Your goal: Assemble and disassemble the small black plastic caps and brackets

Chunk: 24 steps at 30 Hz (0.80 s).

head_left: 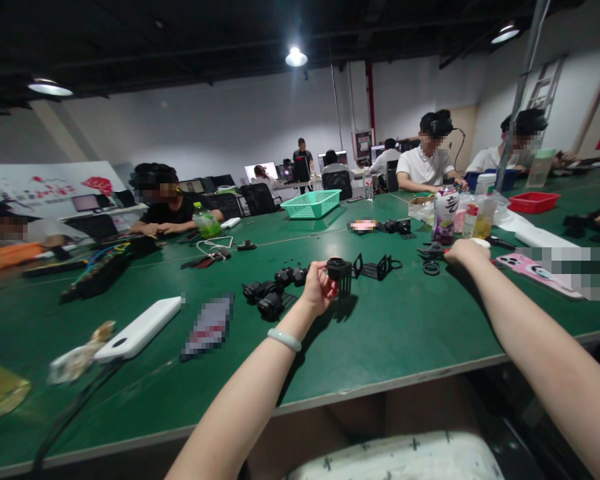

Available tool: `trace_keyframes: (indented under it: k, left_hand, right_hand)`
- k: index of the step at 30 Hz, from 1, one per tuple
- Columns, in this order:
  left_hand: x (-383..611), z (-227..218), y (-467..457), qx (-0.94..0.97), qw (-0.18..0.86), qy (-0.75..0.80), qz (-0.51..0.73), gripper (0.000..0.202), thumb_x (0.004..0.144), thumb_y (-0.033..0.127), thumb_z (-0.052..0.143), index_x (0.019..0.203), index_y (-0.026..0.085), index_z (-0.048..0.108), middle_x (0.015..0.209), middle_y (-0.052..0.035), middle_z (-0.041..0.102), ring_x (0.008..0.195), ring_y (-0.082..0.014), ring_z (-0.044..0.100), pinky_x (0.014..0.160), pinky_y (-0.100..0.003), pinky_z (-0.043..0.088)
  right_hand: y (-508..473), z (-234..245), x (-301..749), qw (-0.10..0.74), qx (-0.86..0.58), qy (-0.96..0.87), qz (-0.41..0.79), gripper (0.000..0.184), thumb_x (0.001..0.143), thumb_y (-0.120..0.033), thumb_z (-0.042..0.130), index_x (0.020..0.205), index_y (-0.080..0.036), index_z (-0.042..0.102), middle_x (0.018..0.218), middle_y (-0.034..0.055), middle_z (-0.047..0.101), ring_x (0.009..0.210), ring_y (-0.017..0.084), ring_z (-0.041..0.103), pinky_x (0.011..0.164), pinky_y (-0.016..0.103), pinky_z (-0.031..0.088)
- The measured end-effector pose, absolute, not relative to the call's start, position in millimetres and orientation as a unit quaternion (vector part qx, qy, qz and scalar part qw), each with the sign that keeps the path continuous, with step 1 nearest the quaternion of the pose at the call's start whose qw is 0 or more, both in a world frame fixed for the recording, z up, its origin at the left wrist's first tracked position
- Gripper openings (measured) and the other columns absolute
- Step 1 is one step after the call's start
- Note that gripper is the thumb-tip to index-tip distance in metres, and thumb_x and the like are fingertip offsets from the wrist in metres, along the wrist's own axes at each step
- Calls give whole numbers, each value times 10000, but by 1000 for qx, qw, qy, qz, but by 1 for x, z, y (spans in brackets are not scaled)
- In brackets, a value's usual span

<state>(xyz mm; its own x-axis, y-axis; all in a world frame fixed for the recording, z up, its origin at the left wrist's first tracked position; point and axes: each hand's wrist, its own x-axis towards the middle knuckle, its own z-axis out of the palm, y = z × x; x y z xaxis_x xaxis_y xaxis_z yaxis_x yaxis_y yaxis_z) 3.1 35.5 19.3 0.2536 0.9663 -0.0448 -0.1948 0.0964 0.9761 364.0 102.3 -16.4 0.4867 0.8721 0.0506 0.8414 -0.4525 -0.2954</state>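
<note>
My left hand point(319, 288) is closed on a black plastic part point(339, 275), a round cap on a ribbed body, held just above the green table point(395, 333). A pale bangle sits on that wrist. My right hand point(463, 252) reaches further out to the right, fingers curled down over small black pieces point(433, 253) near a black ring point(431, 268); what it grips is hidden. More black parts point(273, 293) lie left of my left hand, and a black bracket point(377, 267) lies just beyond it.
A white phone point(139, 329) and a wrapper lie at the left. A pink phone case point(533, 270), drink can point(445, 213) and bottles stand to the right. A green basket point(311, 203) and red tray point(534, 201) sit farther back. Other people sit around the table.
</note>
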Motion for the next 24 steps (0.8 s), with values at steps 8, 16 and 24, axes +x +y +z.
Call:
trace_keyframes:
  k: [8,16,24]
  left_hand:
    - [-1,21,35,454,681,346,458,272,643,432,391,706,168,409,456,56,369,331,-54,337,341,-167,258]
    - [6,12,33,541,647,284,456,468,639,265,506,1061,268,303,582,62,464,416,-64,449,340,-120,244]
    - [6,1,38,658,526,324,430,590,653,257,564,1149,227,245,553,51,546,371,-53,443,366,-135,309]
  right_hand:
    - [85,16,328,220,-812,-539,-31,332,710,-342,439,922,-144,600,904,158,586,833,267,560,653,329,420]
    - [54,24,255,196,-662,-714,-116,240,686,-319,419,813,-187,573,826,61,561,753,190,554,592,246,390]
    - [47,19,245,169,-605,-764,-145,195,667,-296,413,775,-191,536,789,46,531,709,180,544,553,244,354]
